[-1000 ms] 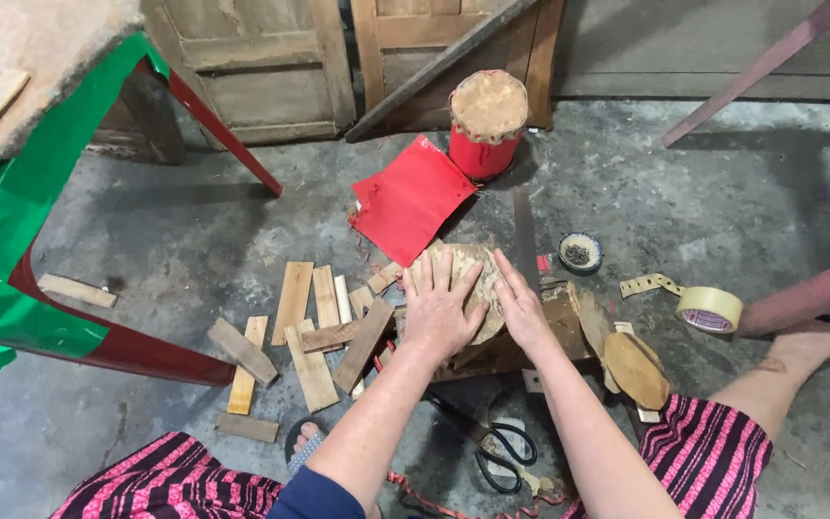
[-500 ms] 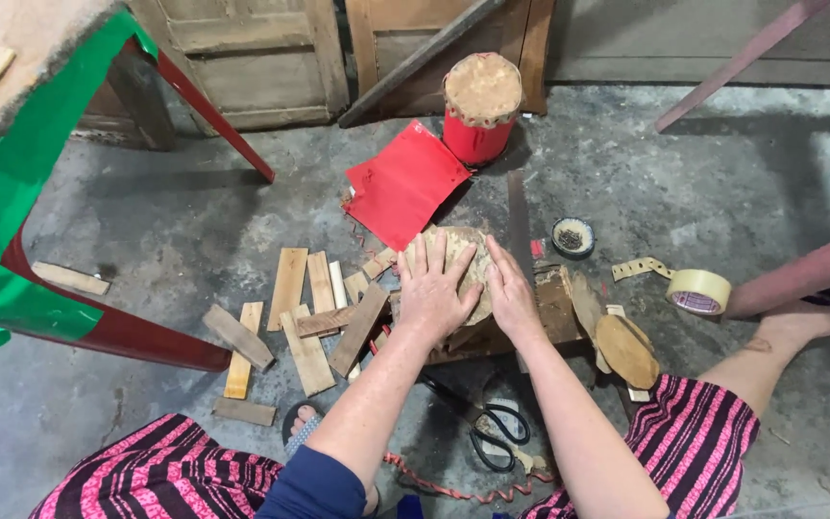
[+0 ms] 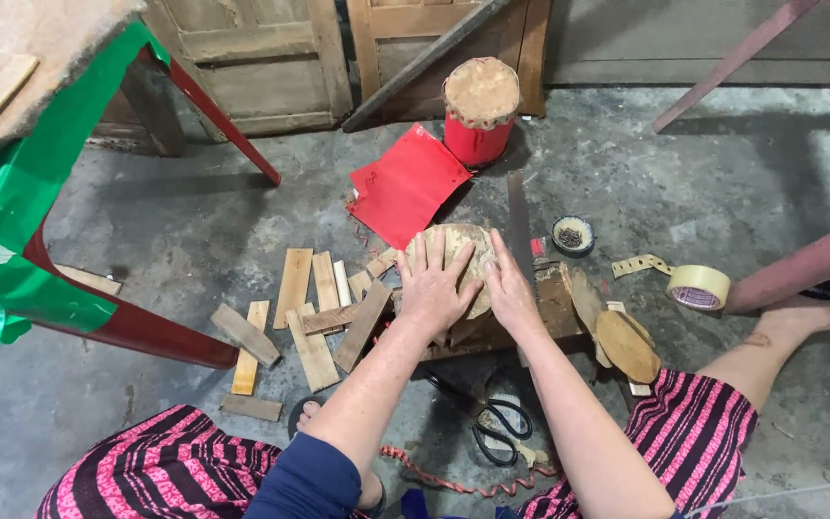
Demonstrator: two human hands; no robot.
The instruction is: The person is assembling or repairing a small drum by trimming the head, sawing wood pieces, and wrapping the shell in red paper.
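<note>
left hand and right hand pressing round disc, wooden slats beside

- A rough grey concrete floor is seen throughout, stained and mottled with darker patches.
- The far side is closed off by worn wooden doors with panelled frames, set against a plain grey wall.
- A dark plank is leaned diagonally against the doors.
- On the left, a table with red legs is draped in a green plastic sheet; its top is covered by a dusty brown surface.
- A reddish slanting bar is seen at the upper right.
- The floor is lit more brightly at the right.
</note>
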